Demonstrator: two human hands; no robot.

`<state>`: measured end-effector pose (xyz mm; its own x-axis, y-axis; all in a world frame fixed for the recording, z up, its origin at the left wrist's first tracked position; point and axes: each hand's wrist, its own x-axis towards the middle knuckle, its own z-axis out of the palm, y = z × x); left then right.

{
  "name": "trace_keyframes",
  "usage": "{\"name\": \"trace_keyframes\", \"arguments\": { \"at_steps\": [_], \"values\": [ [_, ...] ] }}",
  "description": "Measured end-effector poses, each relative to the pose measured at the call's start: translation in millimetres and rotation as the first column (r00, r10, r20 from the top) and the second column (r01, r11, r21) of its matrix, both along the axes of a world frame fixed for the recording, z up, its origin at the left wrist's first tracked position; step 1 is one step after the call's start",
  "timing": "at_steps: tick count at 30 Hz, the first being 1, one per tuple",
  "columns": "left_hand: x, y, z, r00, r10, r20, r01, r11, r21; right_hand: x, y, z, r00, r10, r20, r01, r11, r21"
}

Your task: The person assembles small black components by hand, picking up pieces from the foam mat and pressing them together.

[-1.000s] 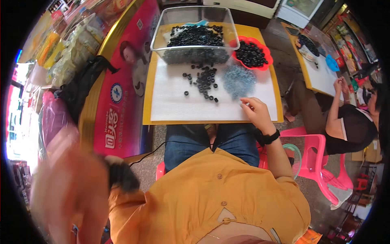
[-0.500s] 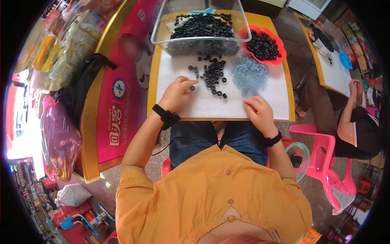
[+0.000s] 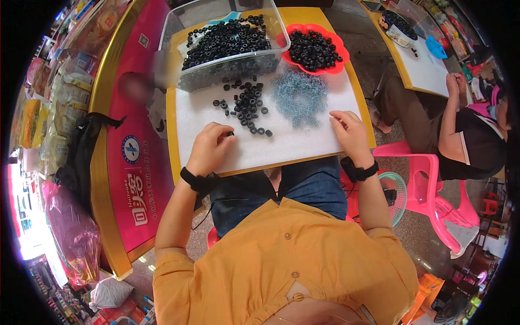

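A white foam mat (image 3: pixel 303 143) covers a yellow table. My left hand (image 3: pixel 210 147) rests on the mat's near left part, its fingers curled and pinching a small black ring (image 3: pixel 230 134). A loose scatter of black rings (image 3: pixel 246 105) lies just beyond it. My right hand (image 3: pixel 349 132) lies flat on the mat's near right part, holding nothing, just in front of a pile of small blue-grey parts (image 3: pixel 300 97). At the back stand a clear plastic tub (image 3: pixel 227 40) full of black rings and a red bowl (image 3: pixel 314 49) of the same rings.
Another person (image 3: pixel 466 135) sits at a second table (image 3: pixel 422 59) on the right, by pink plastic chairs (image 3: pixel 439 179). A red and gold counter (image 3: pixel 130 135) with a black bag (image 3: pixel 81 151) runs along the left. A teal basket (image 3: pixel 395 195) stands beside my right knee.
My left hand came up from the lower left onto the mat, reached the scattered rings, then drew back a little with a ring. My right hand stayed on the mat.
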<state>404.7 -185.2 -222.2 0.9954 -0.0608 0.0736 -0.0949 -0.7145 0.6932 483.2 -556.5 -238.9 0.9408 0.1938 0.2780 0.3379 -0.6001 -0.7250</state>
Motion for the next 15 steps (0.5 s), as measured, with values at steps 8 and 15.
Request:
{"name": "trace_keyframes", "arguments": {
  "at_steps": [8, 15],
  "values": [
    [-2, -37, -12, 0.985, -0.049, -0.165, -0.021, 0.916, -0.401, -5, 5, 9, 0.987, 0.157, -0.033, -0.158, 0.986, -0.045],
    [1, -30, -25, 0.939, -0.003, -0.343, -0.243, 0.699, -0.672, -13, 27, 9, 0.946, 0.318, 0.061, -0.313, 0.946, -0.085]
  ]
}}
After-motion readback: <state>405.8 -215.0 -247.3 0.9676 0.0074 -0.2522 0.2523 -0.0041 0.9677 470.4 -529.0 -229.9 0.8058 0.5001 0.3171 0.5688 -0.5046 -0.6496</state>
